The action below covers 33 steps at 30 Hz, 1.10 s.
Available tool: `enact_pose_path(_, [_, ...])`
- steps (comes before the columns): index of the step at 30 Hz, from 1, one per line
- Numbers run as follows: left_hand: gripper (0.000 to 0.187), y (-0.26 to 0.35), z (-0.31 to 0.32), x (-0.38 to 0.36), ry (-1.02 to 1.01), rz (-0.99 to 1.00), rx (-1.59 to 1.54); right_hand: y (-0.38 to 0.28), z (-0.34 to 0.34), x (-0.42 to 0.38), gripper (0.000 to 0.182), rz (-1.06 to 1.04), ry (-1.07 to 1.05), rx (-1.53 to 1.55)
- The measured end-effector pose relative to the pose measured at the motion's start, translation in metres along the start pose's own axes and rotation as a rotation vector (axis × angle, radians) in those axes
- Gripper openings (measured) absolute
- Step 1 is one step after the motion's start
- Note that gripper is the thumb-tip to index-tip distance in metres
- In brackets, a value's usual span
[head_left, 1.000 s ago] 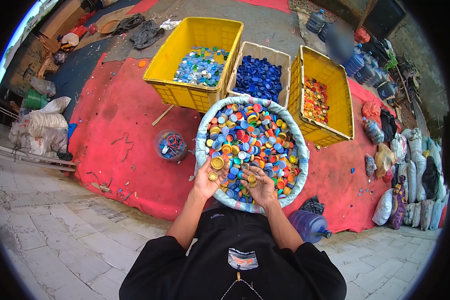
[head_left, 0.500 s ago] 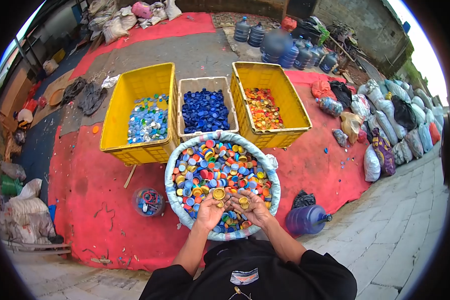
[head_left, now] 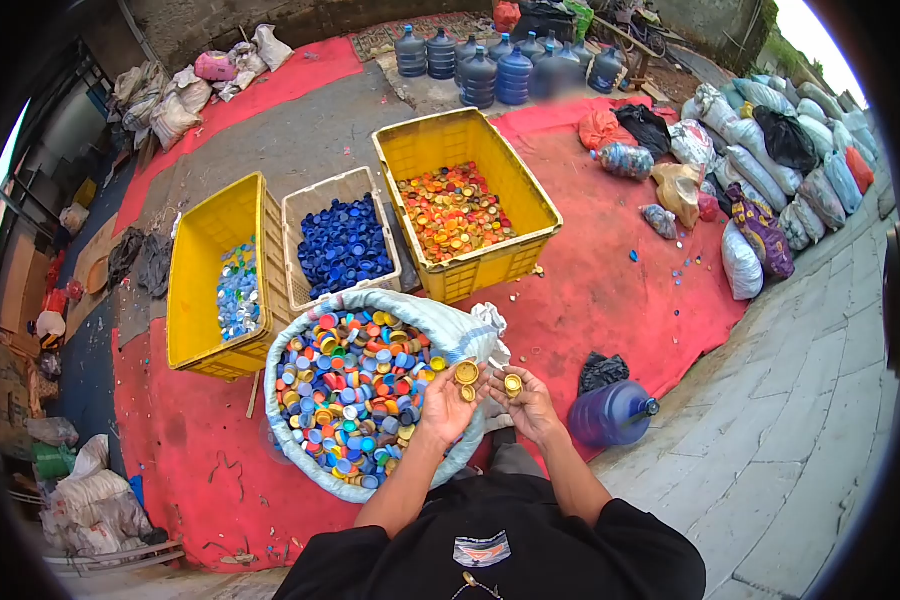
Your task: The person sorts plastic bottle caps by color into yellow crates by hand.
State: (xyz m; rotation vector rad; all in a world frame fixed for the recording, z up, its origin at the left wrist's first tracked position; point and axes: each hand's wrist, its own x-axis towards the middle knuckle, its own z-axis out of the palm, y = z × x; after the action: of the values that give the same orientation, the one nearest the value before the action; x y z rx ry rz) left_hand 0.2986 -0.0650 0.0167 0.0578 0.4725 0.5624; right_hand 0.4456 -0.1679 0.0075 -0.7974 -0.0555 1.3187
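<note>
My left hand [head_left: 448, 408] is closed around gold-yellow bottle caps, a larger cap [head_left: 467, 373] above a smaller one [head_left: 468, 393]. Beside it, my right hand [head_left: 530, 408] pinches another gold cap [head_left: 513, 384] at its fingertips. Both hands are over the right side of a pale woven sack [head_left: 440, 325] with a rolled rim. Mixed bottle caps [head_left: 355, 390] in blue, red, orange, white and gold fill the sack.
Beyond the sack stand a yellow crate [head_left: 192, 280] with light-blue and clear caps, a whitish crate [head_left: 292, 235] with dark-blue caps, and a yellow crate [head_left: 505, 255] with orange and yellow caps. A large water jug [head_left: 610, 415] lies at right. Filled bags [head_left: 760, 170] line the wall.
My view has turned and shifted to the right, so sack and crates appear further left. Both hands have moved from over the sack's middle towards its right side, still holding gold caps.
</note>
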Motion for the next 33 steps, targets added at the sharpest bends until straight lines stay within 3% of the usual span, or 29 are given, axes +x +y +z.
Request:
enact_pose_path(9, [0.04,-0.097,-0.004,0.102,0.267,-0.116,-0.021,-0.058,-0.128,0.014,0.048,0.099,0.304,-0.062])
enact_pose_path(13, [0.038,-0.104,0.0,0.137,0.407,-0.086,0.01,-0.073,-0.129,0.037,0.04,0.132,0.367,-0.168])
enact_pose_path(15, [0.039,-0.092,0.007,0.168,0.412,-0.078,-0.047,-0.085,-0.115,0.069,0.031,0.13,0.398,-0.235])
enact_pose_path(18, [0.043,-0.041,0.074,0.213,0.283,0.056,-0.053,-0.122,-0.056,0.137,0.028,-0.034,0.264,-0.258])
enact_pose_path(19, [0.058,-0.02,0.101,0.22,0.152,0.119,-0.124,-0.135,-0.035,0.16,0.038,-0.147,0.129,-0.194])
enact_pose_path(21, [0.08,0.02,0.156,0.22,0.056,0.194,-0.128,-0.168,0.022,0.173,0.054,-0.258,0.088,-0.329])
enact_pose_path(23, [0.096,0.05,0.175,0.212,0.049,0.214,-0.083,-0.162,0.04,0.188,0.062,-0.36,0.184,-0.412])
enact_pose_path(24, [0.095,0.053,0.174,0.206,0.086,0.234,-0.056,-0.161,0.043,0.19,0.066,-0.409,0.231,-0.457])
enact_pose_path(29, [0.081,0.051,0.123,0.152,0.161,0.352,-0.012,-0.127,0.002,0.141,0.068,-0.148,0.133,-0.439])
enact_pose_path(33, [0.038,0.046,0.065,0.084,0.189,0.424,0.025,-0.095,-0.034,0.086,0.057,0.015,0.22,-0.512])
